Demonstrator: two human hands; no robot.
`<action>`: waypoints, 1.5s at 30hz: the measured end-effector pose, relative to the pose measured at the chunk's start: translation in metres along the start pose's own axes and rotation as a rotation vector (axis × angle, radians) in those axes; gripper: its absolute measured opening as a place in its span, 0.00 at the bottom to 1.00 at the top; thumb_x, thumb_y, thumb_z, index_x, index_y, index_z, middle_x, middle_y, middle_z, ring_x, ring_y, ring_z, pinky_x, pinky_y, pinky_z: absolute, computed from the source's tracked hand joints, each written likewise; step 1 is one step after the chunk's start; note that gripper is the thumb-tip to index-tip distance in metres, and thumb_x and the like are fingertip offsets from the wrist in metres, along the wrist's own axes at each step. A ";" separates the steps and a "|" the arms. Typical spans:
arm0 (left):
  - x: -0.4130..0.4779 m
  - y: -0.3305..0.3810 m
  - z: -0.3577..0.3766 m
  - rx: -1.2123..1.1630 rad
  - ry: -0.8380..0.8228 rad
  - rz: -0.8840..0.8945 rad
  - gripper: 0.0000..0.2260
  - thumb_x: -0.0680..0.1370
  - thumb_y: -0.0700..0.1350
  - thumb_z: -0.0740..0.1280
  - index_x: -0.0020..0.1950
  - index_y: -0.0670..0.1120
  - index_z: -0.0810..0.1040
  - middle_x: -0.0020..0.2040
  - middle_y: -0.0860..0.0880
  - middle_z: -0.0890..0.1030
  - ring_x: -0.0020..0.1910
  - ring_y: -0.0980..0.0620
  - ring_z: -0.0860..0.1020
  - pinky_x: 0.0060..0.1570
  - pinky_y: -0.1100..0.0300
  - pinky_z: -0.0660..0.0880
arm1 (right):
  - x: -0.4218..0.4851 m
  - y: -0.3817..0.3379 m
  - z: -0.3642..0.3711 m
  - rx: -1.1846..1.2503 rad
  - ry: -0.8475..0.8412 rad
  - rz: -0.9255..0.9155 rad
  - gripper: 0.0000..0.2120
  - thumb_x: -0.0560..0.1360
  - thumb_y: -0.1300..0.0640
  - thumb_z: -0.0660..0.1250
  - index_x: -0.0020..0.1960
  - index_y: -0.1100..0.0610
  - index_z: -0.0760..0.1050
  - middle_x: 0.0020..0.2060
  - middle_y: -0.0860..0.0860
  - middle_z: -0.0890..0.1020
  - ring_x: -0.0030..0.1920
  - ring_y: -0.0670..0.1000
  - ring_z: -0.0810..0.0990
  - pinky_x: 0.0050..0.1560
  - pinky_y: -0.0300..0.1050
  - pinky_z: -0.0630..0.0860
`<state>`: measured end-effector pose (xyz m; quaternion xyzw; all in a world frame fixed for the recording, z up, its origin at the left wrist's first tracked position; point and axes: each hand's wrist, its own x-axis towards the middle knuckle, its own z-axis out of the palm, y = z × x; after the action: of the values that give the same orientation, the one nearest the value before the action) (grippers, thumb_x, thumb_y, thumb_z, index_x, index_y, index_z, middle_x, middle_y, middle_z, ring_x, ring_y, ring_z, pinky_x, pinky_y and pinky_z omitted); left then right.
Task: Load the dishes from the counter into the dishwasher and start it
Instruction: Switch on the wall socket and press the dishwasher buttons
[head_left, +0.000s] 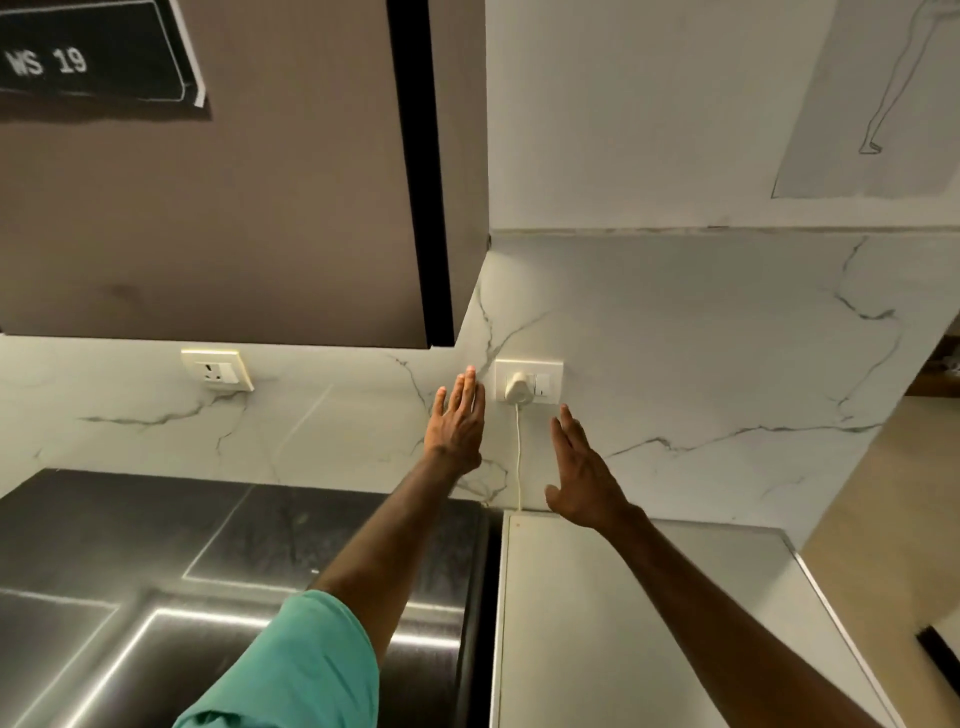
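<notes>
Now both flat, empty hands flank the plug (518, 388): left hand (457, 423) just left of it, right hand (582, 475) below-right, nearer its switch (542, 385).

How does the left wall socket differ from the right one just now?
The right socket has a white plug in it, with a cord hanging down; the left socket is empty. The left socket sits under the brown cabinet; the right socket sits past its end. Both are pale plates on the marble-look wall.
</notes>
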<state>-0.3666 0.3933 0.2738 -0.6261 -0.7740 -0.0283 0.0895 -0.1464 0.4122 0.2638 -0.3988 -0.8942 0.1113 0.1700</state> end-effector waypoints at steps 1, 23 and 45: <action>0.007 -0.004 0.003 0.024 -0.010 0.003 0.51 0.75 0.46 0.74 0.82 0.40 0.38 0.81 0.41 0.36 0.80 0.40 0.37 0.74 0.43 0.37 | 0.009 -0.001 0.000 -0.017 0.014 -0.004 0.48 0.73 0.55 0.72 0.81 0.60 0.44 0.81 0.54 0.39 0.81 0.56 0.48 0.74 0.50 0.66; 0.052 -0.035 0.044 0.089 0.073 0.062 0.43 0.80 0.39 0.65 0.82 0.47 0.34 0.81 0.44 0.32 0.74 0.44 0.27 0.74 0.36 0.38 | 0.086 0.010 0.057 -0.235 -0.068 0.147 0.10 0.73 0.53 0.73 0.51 0.56 0.77 0.80 0.50 0.35 0.81 0.55 0.45 0.75 0.56 0.62; 0.058 -0.029 0.035 0.048 -0.006 0.041 0.46 0.78 0.36 0.67 0.82 0.45 0.35 0.81 0.43 0.33 0.80 0.41 0.36 0.78 0.42 0.42 | 0.092 0.012 0.046 -0.250 -0.087 0.135 0.10 0.73 0.56 0.73 0.51 0.58 0.77 0.82 0.51 0.45 0.80 0.54 0.57 0.69 0.50 0.69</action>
<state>-0.4097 0.4484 0.2520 -0.6397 -0.7616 -0.0061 0.1030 -0.2140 0.4860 0.2375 -0.4711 -0.8787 0.0274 0.0723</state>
